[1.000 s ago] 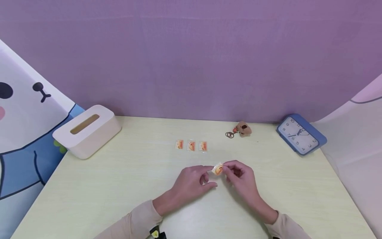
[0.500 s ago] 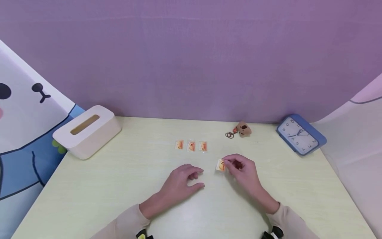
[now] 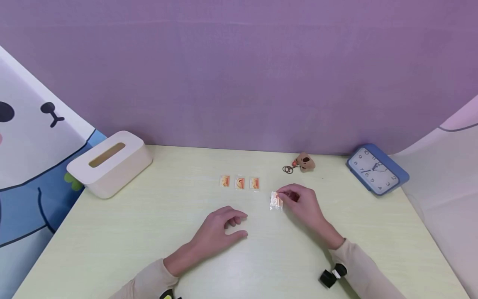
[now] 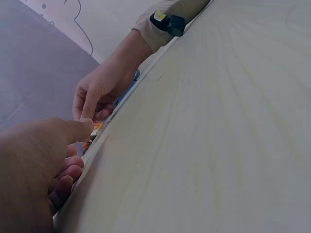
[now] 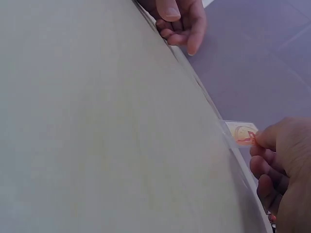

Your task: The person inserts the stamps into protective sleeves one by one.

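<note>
My right hand pinches a small stamp-like card in a clear plastic sleeve by its edge between thumb and forefinger. Glare covers much of its face in the head view. In the right wrist view the card shows an orange and yellow print. Beyond it, three similar sleeved cards lie in a row: a left one, a middle one and a right one. My left hand holds nothing, thumb and fingers apart, low over the table to the left of the held card.
A white tissue box stands at the table's back left. Toward the back right are a brown animal-head keychain and a blue clock. A purple cloth hangs behind the pale table.
My left hand has let go of the sleeved card's edge and drawn back to the left. My right hand has carried the card away from me, toward the row.
</note>
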Available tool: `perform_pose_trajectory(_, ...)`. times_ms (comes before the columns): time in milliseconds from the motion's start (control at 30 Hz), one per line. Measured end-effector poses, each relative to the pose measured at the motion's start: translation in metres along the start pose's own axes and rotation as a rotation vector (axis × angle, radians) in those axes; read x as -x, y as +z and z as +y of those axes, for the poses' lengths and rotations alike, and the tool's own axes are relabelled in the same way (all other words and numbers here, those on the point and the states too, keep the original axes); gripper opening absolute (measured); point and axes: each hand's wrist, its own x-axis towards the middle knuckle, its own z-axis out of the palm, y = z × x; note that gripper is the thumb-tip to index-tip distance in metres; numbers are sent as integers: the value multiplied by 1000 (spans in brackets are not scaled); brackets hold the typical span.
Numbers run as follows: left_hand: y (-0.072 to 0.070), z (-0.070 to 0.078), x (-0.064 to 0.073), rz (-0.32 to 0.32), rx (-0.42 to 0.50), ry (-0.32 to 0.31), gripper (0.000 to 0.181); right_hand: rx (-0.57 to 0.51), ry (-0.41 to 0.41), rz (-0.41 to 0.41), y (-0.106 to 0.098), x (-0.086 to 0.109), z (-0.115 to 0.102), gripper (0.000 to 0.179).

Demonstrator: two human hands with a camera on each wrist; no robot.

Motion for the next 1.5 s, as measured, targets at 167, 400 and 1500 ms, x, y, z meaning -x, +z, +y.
perform_pose_trajectory(167, 0, -2, 0, -2, 26, -13, 37, 39, 1, -19, 6, -13, 8, 11)
perform_pose_trajectory(400, -1, -5, -1, 9, 39, -6, 34, 82, 19, -25, 15, -32, 11, 9)
perform_pose_trajectory(1500, 2, -4, -2, -15, 4, -9, 38, 229, 71, 34, 28, -50, 16, 9)
